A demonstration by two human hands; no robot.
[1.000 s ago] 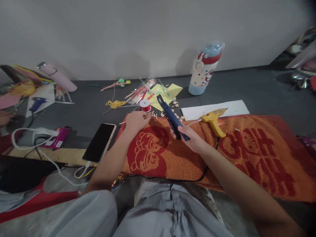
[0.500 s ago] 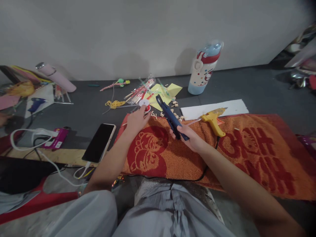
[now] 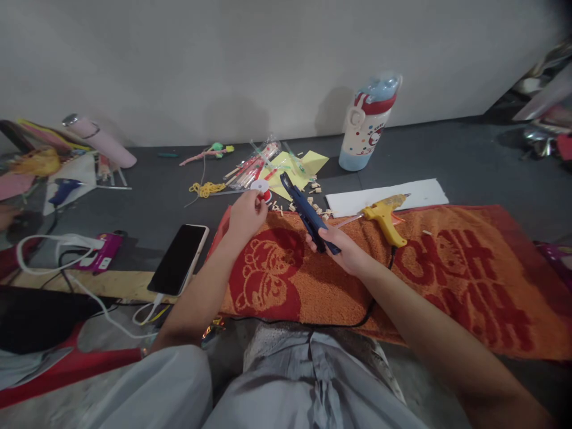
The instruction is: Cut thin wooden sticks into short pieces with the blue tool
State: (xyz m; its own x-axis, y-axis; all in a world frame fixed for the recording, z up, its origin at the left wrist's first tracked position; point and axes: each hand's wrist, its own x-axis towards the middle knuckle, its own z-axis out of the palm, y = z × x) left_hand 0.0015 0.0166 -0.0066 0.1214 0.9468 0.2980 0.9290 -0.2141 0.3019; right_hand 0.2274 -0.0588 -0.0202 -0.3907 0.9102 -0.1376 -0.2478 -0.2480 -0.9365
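My right hand [image 3: 336, 245] is wrapped round one end of a long dark blue tool [image 3: 306, 208], shaped like a stapler. It is held tilted above the orange and red towel [image 3: 333, 292], its far end pointing away from me. My left hand [image 3: 249, 211] is closed, fingers curled together at the towel's far left edge. What those fingers hold, if anything, is hidden. Right by them is a white spool with red on it [image 3: 260, 187]. Several small cut wooden pieces [image 3: 315, 205] lie scattered under and beside the tool.
A yellow glue gun [image 3: 386, 217] lies on the towel and a white board [image 3: 420, 192]. Behind are yellow paper [image 3: 315, 161], wrapped sticks [image 3: 257, 164], yellow cord [image 3: 206, 189] and an upright bottle [image 3: 364, 128]. A charging phone [image 3: 179, 259] and a purple power strip [image 3: 105, 253] are at left.
My left hand has drawn slightly back from the spool, its fingers curling in. My right hand keeps hold of the blue tool in nearly the same place.
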